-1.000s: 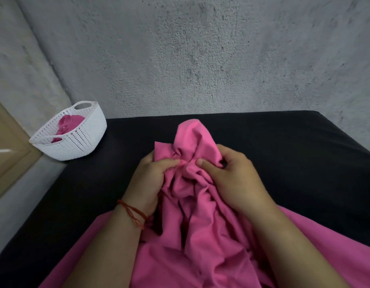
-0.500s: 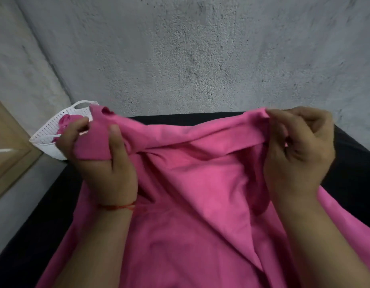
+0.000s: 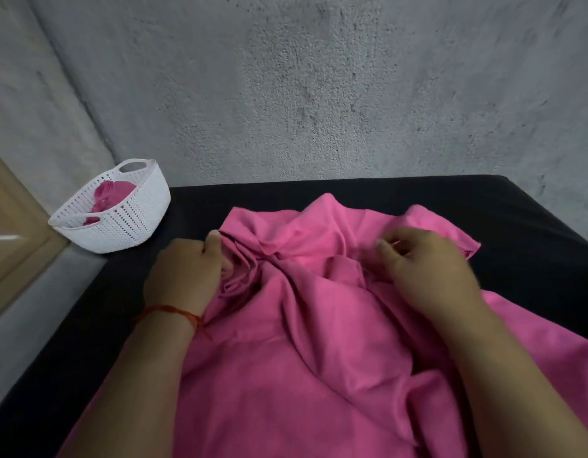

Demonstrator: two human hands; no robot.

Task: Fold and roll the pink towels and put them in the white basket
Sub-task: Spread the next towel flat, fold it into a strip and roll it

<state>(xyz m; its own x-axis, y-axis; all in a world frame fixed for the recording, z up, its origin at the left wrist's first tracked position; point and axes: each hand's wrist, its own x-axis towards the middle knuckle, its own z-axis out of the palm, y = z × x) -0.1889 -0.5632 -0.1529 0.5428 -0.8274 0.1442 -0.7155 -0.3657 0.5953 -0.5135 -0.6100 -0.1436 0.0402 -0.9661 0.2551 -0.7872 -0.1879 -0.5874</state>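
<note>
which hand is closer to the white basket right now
Left. The left hand grips the pink towel at its bunched edge, just right of the white basket; the right hand sits farther right, across the towel.

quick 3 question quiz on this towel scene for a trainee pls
1. True or false: the white basket already holds some pink cloth.
2. The pink towel on the black surface is: A) neatly rolled, B) crumpled and unfolded, C) hanging over the basket rim.
3. Which wrist wears the red thread?

Key: 1 true. 2 B. 3 the wrist of the left hand.
</note>
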